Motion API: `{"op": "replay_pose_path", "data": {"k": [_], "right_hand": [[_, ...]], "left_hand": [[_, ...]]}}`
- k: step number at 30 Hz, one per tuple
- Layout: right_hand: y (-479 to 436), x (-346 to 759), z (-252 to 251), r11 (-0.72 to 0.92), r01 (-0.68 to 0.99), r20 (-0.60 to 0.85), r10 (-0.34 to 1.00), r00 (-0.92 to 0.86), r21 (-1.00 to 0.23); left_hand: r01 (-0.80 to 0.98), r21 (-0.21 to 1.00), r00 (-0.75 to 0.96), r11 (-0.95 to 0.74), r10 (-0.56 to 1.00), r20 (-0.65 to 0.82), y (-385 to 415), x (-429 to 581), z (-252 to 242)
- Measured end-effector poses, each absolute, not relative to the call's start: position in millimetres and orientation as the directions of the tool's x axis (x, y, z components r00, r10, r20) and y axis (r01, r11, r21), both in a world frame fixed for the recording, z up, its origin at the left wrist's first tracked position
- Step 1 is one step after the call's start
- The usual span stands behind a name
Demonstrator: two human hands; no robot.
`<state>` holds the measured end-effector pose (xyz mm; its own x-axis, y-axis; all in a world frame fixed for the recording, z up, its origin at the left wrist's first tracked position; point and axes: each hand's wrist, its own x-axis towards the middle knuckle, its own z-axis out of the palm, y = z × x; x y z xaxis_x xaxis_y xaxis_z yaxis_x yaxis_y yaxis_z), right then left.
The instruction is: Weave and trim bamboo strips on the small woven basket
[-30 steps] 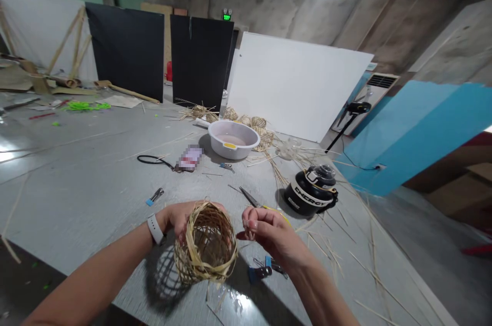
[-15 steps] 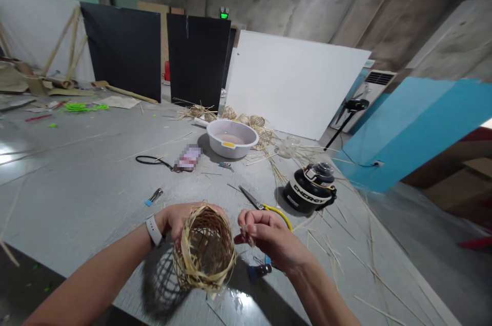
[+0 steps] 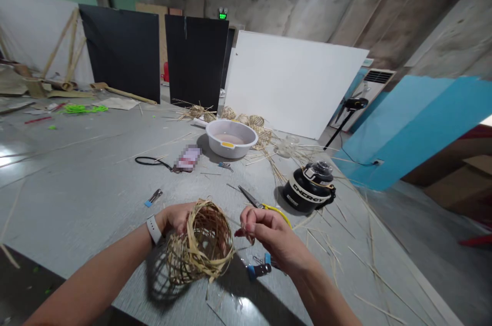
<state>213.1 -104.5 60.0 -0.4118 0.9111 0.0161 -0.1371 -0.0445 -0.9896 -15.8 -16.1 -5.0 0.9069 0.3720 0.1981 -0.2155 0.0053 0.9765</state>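
Note:
A small woven bamboo basket (image 3: 192, 259) is tilted on its side above the grey table, its open mouth turned toward me and to the right. My left hand (image 3: 179, 217) grips it from behind on the left; most of those fingers are hidden by the weave. Just right of the rim, my right hand (image 3: 267, 228) is closed in a pinch with thumb against fingertips. Something thin may be between them, too small to make out. Scissors with yellow handles (image 3: 274, 209) lie behind the right hand. Below it are clips with blue ends (image 3: 259, 270).
A black jug (image 3: 309, 187) stands at right, among loose bamboo strips (image 3: 326, 249). Farther back are a grey basin of water (image 3: 231, 149), a phone with a strap (image 3: 187, 158) and several woven balls (image 3: 255, 121). Another clip (image 3: 154, 198) lies left of the basket.
The basket has turned in my left hand, so more of its left side wall shows. My right hand has shifted slightly, still pinched beside the rim.

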Motion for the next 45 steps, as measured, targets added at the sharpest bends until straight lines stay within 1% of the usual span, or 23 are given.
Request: {"op": "replay_pose_path", "data": {"k": [4,8,11,15,20,22,25,29,35,41,43,45], "right_hand": [[-105,212,61,-0.003,-0.123,0.048,0.913,-0.406,-0.992],[-105,213,63,0.049,-0.133,0.092,0.937,-0.338,-0.99],[-103,220,67,0.081,-0.076,0.1,0.95,-0.295,-0.994],[-97,231,68,0.04,-0.034,0.05,0.919,-0.392,-0.999],[-94,234,65,0.076,-0.03,0.08,0.832,-0.549,-0.997],[-97,231,66,0.113,-0.033,0.109,0.782,-0.614,-0.993],[-104,226,71,0.16,-0.033,0.141,0.731,-0.668,-0.987],[-112,221,76,0.161,-0.031,0.14,0.73,-0.669,-0.986],[-118,217,78,0.15,-0.056,0.149,0.731,-0.666,-0.987],[-120,215,79,0.125,-0.091,0.154,0.755,-0.637,-0.988],[-121,215,79,0.119,-0.083,0.145,0.755,-0.64,-0.989],[-121,214,79,0.116,-0.084,0.142,0.745,-0.652,-0.99]], "left_hand": [[-0.25,0.967,0.933,0.051,0.278,0.227,-18,-14,-4],[-0.266,0.96,0.93,0.082,0.283,0.234,-17,-15,-5],[-0.249,0.962,0.929,0.116,0.311,0.203,-17,-15,-4],[-0.267,0.955,0.913,0.132,0.351,0.207,-16,-14,-4],[-0.267,0.956,0.942,0.12,0.241,0.233,-13,-16,-6],[-0.229,0.966,0.953,0.118,0.227,0.198,-14,-19,-3],[-0.15,0.973,0.975,0.176,0.19,0.116,-20,-24,3],[-0.086,0.966,0.989,0.243,0.137,0.053,-23,-28,8],[-0.078,0.988,0.992,0.134,0.108,0.063,-27,-28,12],[-0.099,0.964,0.98,0.247,0.191,0.052,-35,-31,11],[-0.074,0.968,0.984,0.241,0.173,0.033,-34,-31,11],[-0.053,0.978,0.992,0.2,0.126,0.028,-31,-31,12]]}}
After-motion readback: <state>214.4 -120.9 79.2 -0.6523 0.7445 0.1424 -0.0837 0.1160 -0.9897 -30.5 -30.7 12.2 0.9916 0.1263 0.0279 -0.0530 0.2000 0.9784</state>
